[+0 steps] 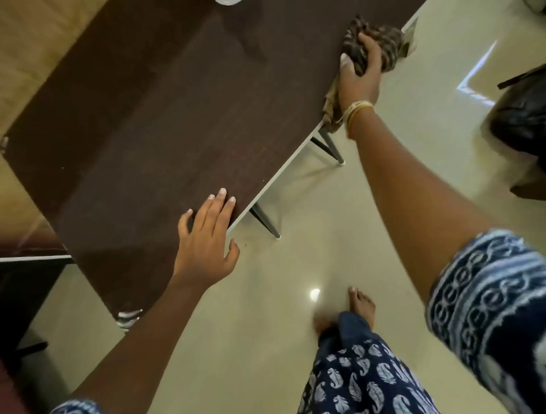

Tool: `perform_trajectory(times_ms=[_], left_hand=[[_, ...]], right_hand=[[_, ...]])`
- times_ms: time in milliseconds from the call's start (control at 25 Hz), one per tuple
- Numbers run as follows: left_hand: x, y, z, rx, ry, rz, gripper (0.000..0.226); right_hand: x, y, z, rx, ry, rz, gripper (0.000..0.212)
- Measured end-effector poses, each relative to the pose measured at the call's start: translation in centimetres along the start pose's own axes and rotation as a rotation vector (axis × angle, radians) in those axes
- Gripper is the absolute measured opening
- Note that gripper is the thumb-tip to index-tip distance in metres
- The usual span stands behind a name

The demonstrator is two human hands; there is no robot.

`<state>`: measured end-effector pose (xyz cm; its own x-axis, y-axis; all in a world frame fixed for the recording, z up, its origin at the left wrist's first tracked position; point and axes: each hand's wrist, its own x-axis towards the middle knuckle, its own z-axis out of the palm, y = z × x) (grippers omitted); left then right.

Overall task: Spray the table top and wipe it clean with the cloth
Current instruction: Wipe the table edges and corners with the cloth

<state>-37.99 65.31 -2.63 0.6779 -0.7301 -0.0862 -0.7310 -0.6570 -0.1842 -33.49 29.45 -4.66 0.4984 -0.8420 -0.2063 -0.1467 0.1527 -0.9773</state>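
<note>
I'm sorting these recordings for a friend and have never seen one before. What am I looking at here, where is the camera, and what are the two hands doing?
No machine here: a person wears one wide-angle camera on the head, looking down at their own arms. The dark wooden table top fills the upper left; the pale shiny floor and a bare foot lie below. The right hand grips a bunched striped cloth at the table's far edge, part of it hanging over. The left hand rests open on the near edge, fingers straight. A pale object at the top edge is cut off; I cannot tell what it is.

Table top (153, 118) lies open between both hands; perhaps a pale object (227, 1) at its far edge
</note>
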Motion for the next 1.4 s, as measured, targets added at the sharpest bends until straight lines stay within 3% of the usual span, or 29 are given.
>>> perform_trajectory(times_ms=[160, 320, 440, 560, 680, 760, 920, 1080, 1160, 1240, 1320, 1400], left_hand=[[-0.1, -0.2, 0.2, 0.003, -0.023, 0.001, 0.080], [-0.2, -0.3, 0.2, -0.009, -0.037, 0.005, 0.085], [-0.4, -0.3, -0.1, -0.033, -0.028, 0.013, 0.086], [-1.5, -0.8, -0.4, -0.159, -0.012, 0.046, 0.082], [-5.1, -3.2, -0.4, -0.280, 0.020, 0.032, 0.073], [-8.1, -6.1, 0.0, -0.314, 0.047, -0.036, 0.066], [-13.7, -12.9, 1.4, -0.376, 0.128, -0.219, 0.045], [-17.8, -16.2, 3.5, -0.546, 0.200, -0.536, 0.039], [-18.6, -16.8, 4.4, -0.816, 0.172, -0.783, 0.047], [-18.4, -16.3, 4.2, -1.349, 0.061, -1.076, 0.045], [-17.7, -15.8, 3.6, -1.819, -0.036, -1.175, 0.028], [-16.9, -15.7, 3.4, -1.986, -0.030, -1.208, 0.026]], right_hand=[[-9.5, 1.3, 2.9, 0.092, -0.036, 0.022, 0.037], [-19.3, 3.7, 5.3, 0.061, -0.218, 0.030, 0.038], [-19.6, 4.1, 4.8, -0.079, -0.265, -0.056, 0.042], [-17.1, 3.0, 4.1, -0.182, -0.191, -0.039, 0.044], [-18.6, 2.2, 5.8, -0.081, -0.061, 0.011, 0.042], [-21.6, 2.4, 7.3, -0.065, -0.026, 0.031, 0.040], [-31.7, 5.4, 10.2, -0.060, -0.111, 0.013, 0.040], [-43.4, 8.4, 13.4, -0.062, -0.239, 0.036, 0.039], [-45.6, 9.2, 13.8, -0.102, -0.310, 0.029, 0.041], [-43.8, 9.0, 13.0, -0.202, -0.342, -0.020, 0.043], [-39.4, 8.2, 11.9, -0.297, -0.326, -0.054, 0.046], [-34.2, 6.3, 10.6, -0.373, -0.267, -0.012, 0.046]])
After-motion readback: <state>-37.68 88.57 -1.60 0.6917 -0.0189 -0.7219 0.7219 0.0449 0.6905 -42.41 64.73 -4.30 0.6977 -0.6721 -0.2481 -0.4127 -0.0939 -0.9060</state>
